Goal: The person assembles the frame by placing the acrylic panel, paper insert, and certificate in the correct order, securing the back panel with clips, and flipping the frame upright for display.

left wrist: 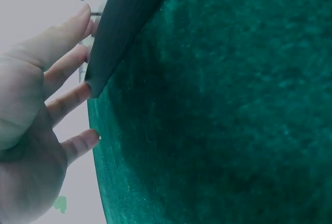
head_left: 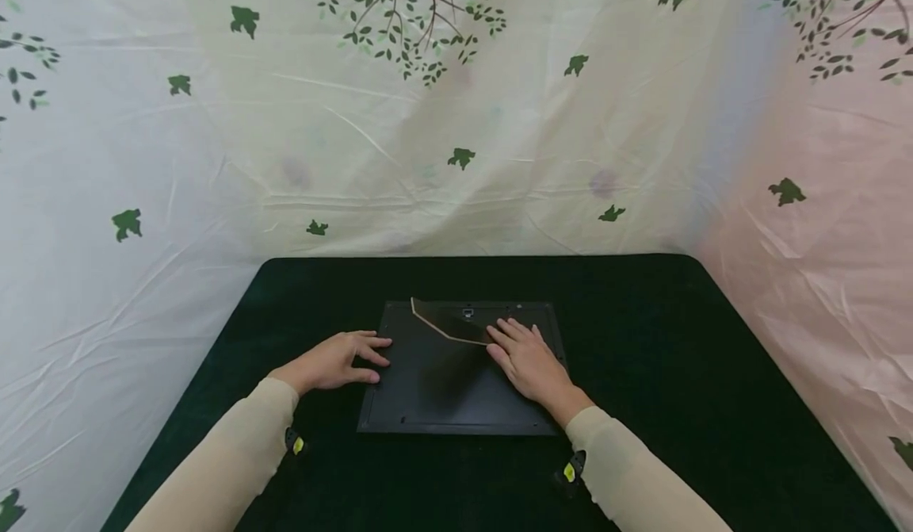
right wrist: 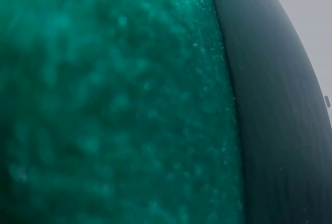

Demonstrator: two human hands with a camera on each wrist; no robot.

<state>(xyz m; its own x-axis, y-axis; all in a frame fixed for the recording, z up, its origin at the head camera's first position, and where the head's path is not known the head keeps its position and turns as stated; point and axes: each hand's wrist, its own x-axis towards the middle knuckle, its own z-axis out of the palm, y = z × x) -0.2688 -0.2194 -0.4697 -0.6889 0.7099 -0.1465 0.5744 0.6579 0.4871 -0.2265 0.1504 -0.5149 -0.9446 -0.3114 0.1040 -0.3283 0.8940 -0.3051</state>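
A black picture frame (head_left: 399, 401) lies on the table, its back turned up, with a hanger (head_left: 467, 312) near the far edge. From that back a flap-like stand (head_left: 456, 324) rises at a slant, its pale edge showing. At the frame's left edge, my left hand (head_left: 335, 361) has its fingers spread; the left wrist view shows the fingertips at the frame's side (left wrist: 122, 27). My right hand (head_left: 528, 361) lies over the right part of the back, fingers extended beside the stand. The right wrist view holds only the frame's side (right wrist: 275, 89) and table cloth, not the hand.
A dark green cloth-covered table (head_left: 642, 342) extends around the frame on every side. Behind it and at both sides hangs a pale curtain (head_left: 371, 151) printed with leaves and branches.
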